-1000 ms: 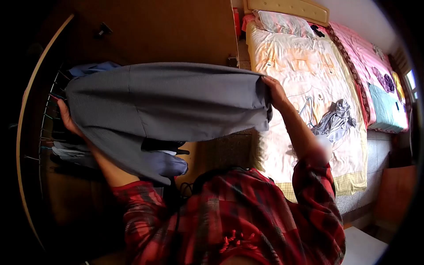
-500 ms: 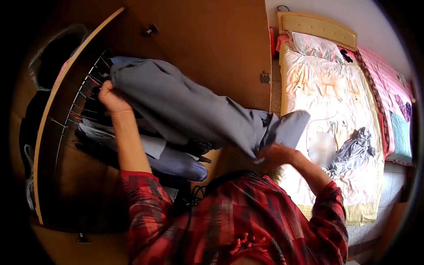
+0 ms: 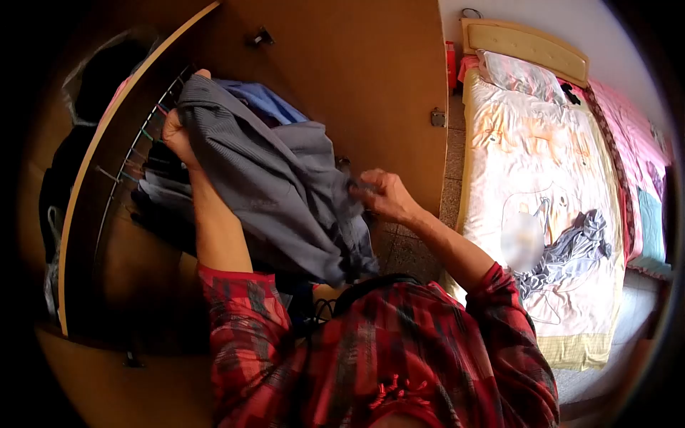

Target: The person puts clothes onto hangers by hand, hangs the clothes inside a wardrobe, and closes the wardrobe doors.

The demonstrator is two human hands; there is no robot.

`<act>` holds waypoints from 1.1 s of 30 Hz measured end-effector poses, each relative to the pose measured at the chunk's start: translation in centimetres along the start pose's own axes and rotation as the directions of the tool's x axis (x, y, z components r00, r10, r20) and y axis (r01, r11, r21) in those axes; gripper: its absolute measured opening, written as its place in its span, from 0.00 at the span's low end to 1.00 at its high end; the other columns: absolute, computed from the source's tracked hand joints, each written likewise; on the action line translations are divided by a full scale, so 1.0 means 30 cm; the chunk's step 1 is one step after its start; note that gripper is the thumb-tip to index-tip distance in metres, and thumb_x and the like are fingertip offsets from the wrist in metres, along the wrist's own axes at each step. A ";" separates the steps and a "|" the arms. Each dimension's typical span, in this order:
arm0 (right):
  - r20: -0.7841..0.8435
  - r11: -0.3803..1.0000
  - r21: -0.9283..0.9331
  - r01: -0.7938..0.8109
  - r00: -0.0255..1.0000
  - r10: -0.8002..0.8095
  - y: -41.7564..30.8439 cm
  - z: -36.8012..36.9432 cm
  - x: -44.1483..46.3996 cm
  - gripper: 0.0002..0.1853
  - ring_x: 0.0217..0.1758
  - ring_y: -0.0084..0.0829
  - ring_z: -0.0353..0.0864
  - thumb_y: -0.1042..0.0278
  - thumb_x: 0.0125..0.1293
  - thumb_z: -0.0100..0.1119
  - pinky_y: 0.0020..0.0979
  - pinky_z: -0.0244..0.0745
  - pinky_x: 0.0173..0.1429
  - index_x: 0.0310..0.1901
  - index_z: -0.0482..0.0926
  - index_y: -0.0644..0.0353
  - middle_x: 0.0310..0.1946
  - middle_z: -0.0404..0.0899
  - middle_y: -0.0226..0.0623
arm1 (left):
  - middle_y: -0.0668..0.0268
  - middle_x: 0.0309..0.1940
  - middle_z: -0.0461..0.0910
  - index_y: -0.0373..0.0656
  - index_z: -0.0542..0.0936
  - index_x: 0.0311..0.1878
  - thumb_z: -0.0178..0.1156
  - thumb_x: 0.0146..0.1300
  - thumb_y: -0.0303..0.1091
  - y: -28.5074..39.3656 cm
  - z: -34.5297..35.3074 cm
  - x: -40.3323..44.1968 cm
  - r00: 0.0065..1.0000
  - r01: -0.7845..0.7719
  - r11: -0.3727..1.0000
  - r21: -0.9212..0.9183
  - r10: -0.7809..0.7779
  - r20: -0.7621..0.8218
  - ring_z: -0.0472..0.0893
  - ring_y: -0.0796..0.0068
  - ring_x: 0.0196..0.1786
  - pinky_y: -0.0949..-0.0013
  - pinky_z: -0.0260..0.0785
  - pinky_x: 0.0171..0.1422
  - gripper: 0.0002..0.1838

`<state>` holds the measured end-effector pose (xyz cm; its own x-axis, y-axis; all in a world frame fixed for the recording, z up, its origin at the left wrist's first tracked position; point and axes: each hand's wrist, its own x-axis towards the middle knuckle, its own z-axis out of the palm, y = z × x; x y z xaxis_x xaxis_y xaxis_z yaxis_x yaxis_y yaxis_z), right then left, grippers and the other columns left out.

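A grey, finely ribbed garment (image 3: 264,171) hangs in loose folds from the wardrobe rail side, across my left forearm. Near the rail, my left hand (image 3: 178,135) is closed at its upper part, with some fingers hidden behind the cloth. My right hand (image 3: 389,196) pinches a dark, slightly blurred edge on the garment's right side. Behind it shows a blue garment (image 3: 264,101). Whether the grey piece is a shirt or trousers, I cannot tell.
Hangers line the wardrobe rail (image 3: 133,146), with dark clothes (image 3: 160,214) below. An open brown door (image 3: 357,78) stands behind. To the right is a bed (image 3: 528,143) with a crumpled grey garment (image 3: 571,250) and a wire hanger (image 3: 546,310) on it.
My right hand has moved up and left from the garment's far end, and the stretched cloth now hangs bunched. My left hand remains near the rail. The view has shifted slightly.
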<state>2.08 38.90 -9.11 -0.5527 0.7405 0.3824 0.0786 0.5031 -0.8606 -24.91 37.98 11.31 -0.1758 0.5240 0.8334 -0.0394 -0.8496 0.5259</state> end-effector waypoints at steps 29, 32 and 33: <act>0.032 0.828 0.519 -0.211 0.973 0.227 -0.062 -0.511 0.107 0.17 0.38 0.24 0.80 0.64 0.60 0.62 0.23 0.75 0.46 0.46 0.77 0.67 0.38 0.81 0.36 | 0.58 0.42 0.80 0.49 0.79 0.43 0.55 0.48 0.34 0.009 -0.230 -0.237 0.805 0.188 -0.397 0.898 -0.462 -0.372 0.77 0.53 0.48 0.55 0.67 0.51 0.16; 0.048 0.769 0.601 -0.218 0.970 0.237 -0.103 -0.455 0.153 0.16 0.34 0.23 0.80 0.60 0.63 0.58 0.22 0.76 0.41 0.43 0.77 0.67 0.34 0.81 0.36 | 0.60 0.49 0.77 0.53 0.75 0.52 0.57 0.46 0.29 -0.086 -0.219 -0.286 0.653 0.145 -0.444 0.884 -0.629 -0.423 0.74 0.52 0.54 0.58 0.65 0.57 0.25; 0.046 0.769 0.601 -0.217 0.970 0.238 -0.126 -0.430 0.166 0.16 0.34 0.23 0.80 0.60 0.63 0.58 0.22 0.76 0.41 0.43 0.77 0.67 0.34 0.81 0.36 | 0.58 0.53 0.75 0.54 0.72 0.57 0.60 0.45 0.27 -0.101 -0.183 -0.303 0.613 0.131 -0.344 0.930 -0.709 -0.348 0.72 0.52 0.57 0.59 0.63 0.60 0.30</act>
<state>9.73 46.44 0.41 -0.5556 0.8178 0.1504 -0.3183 -0.0421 -0.9470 -28.59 35.45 1.21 -0.4225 0.9030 0.0783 0.9053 0.4161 0.0860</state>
